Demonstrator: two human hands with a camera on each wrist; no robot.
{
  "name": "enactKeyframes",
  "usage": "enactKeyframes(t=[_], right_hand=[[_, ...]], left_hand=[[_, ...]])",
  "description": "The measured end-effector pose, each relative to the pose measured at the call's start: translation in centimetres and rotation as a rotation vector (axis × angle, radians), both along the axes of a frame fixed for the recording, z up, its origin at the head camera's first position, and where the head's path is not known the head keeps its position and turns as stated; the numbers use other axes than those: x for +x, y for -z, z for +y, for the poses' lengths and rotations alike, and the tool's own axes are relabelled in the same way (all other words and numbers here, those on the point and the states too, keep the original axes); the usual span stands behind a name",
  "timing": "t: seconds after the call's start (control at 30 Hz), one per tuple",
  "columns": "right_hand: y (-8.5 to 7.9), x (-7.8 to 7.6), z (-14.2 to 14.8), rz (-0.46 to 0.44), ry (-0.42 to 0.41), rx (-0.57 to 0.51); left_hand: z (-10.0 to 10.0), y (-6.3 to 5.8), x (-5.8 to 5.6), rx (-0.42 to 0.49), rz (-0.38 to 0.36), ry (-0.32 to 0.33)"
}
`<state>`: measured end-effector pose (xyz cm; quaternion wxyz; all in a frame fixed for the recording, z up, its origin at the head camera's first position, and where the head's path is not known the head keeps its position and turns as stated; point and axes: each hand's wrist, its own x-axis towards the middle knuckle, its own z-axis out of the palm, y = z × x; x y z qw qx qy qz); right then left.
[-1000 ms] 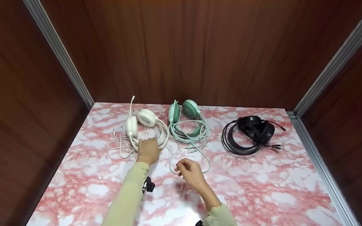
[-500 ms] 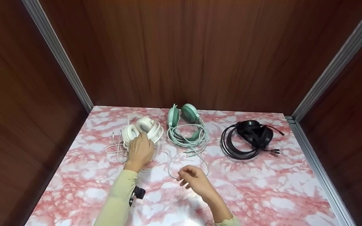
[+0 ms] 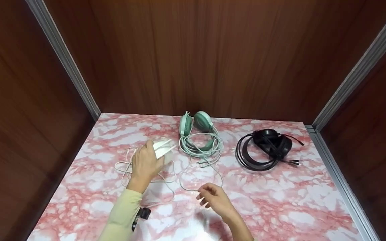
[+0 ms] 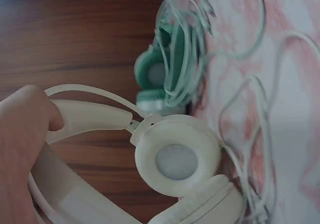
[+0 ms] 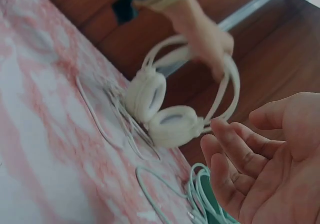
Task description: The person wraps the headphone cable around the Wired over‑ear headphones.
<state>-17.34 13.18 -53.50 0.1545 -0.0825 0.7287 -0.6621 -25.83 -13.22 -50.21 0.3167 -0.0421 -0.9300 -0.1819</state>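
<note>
My left hand (image 3: 146, 163) grips the white headset (image 4: 177, 156) by its headband. In the right wrist view the headset hangs upright, ear cups (image 5: 172, 125) down near the tabletop, with the left hand (image 5: 206, 43) at the top of the band. From the head view the hand hides most of it, and only part of the band shows. Its white cable (image 3: 161, 180) trails in loose loops on the table. My right hand (image 3: 217, 199) hovers near the front with relaxed, slightly bent fingers and holds nothing; its palm (image 5: 285, 179) shows in the right wrist view.
A green headset (image 3: 203, 121) with a coiled pale cable lies at the back middle, one loop reaching forward. Farther right lies a black headset (image 3: 266, 147) with its cable. Brown wood-grain panels (image 3: 193, 57) enclose the pink marbled table (image 3: 297, 201) on three sides.
The left hand has raised the white headset from lying flat to upright, turning its band upward. Its cable has been drawn forward. The right hand has moved slightly right and toward the front.
</note>
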Motion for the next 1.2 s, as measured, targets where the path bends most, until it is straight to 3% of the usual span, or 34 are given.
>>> enactKeyframes(t=[0.27, 0.43, 0.57, 0.67, 0.77, 0.9, 0.97, 1.07, 1.2], right_hand=[[1.6, 0.8, 2.2, -0.002, 0.111, -0.007], [2.3, 1.1, 2.6, 0.034, 0.181, 0.002], [2.5, 1.1, 2.2, 0.055, 0.310, -0.021], [2.6, 1.0, 2.0, 0.056, 0.423, -0.066], [2.5, 0.9, 2.3, 0.076, 0.511, -0.137], [1.4, 0.9, 3.3, 0.223, 0.563, -0.223], [0.6, 0.8, 3.8, 0.326, 0.529, -0.286], [-0.3, 0.4, 4.3, 0.434, 0.367, -0.417], [-0.5, 0.0, 3.5, 0.435, 0.091, -0.494]], left_hand=[[1.6, -0.1, 4.4, 0.385, 0.126, 0.089], [2.6, 0.5, 5.1, 0.673, 0.184, 0.140], [3.1, 0.2, 4.9, 1.005, 0.080, 0.207], [3.2, 0.5, 4.9, 1.307, -0.006, 0.349], [3.3, 1.1, 4.8, 1.585, -0.077, 0.532], [3.7, 1.0, 4.9, 1.824, -0.203, 0.687], [4.1, 0.7, 5.0, 1.919, -0.255, 0.744], [4.8, 0.3, 5.0, 2.077, -0.327, 0.805], [5.9, -0.1, 4.9, 2.257, -0.380, 0.833]])
